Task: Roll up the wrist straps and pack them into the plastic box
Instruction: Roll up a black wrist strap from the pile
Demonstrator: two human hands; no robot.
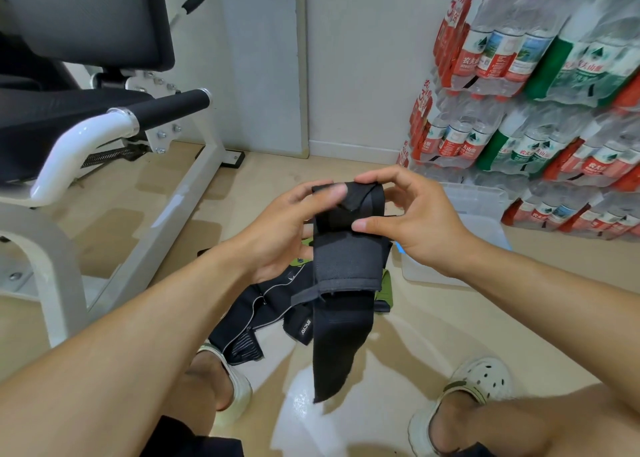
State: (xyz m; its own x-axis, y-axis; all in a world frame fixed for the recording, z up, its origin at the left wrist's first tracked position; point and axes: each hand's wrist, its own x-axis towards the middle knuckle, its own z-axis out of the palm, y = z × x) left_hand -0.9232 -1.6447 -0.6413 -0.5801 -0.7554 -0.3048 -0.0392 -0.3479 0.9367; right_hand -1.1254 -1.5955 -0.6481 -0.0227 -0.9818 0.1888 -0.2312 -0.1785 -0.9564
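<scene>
Black wrist strap point(346, 249) is pinched at its rolled top by fingers of the left hand point(287, 228) and right hand point(412, 214), its tail hanging above the floor point(450, 318).

Black wrist strap point(346, 249); clear plastic box point(478, 207); red, green bottle labels point(519, 58).

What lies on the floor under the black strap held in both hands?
Under the black strap lie more black straps and a green one; whatever it covers is hidden.
</scene>
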